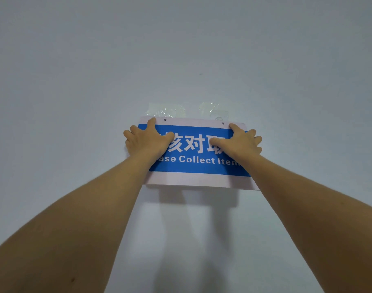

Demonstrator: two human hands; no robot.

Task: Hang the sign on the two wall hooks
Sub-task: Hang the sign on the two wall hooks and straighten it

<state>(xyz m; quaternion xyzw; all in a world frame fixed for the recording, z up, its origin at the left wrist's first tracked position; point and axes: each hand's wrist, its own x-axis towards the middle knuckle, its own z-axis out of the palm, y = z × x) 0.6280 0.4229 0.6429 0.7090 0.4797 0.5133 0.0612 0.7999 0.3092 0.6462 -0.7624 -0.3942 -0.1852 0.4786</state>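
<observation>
A white sign (pixel 194 168) with a blue band and white lettering is held flat against the wall. My left hand (pixel 148 139) grips its left end, fingers wrapped over the edge. My right hand (pixel 240 140) grips its right end the same way. A small hole (pixel 165 119) shows near the sign's top left. Clear tape (pixel 166 111) is stuck on the wall just above that hole; the left hook cannot be made out. At the top right, a clear adhesive hook (pixel 220 118) overlaps the sign's top edge by its right hole.
The plain pale wall (pixel 180 49) fills the whole view. Shadows of my arms and the sign fall on the wall below the sign.
</observation>
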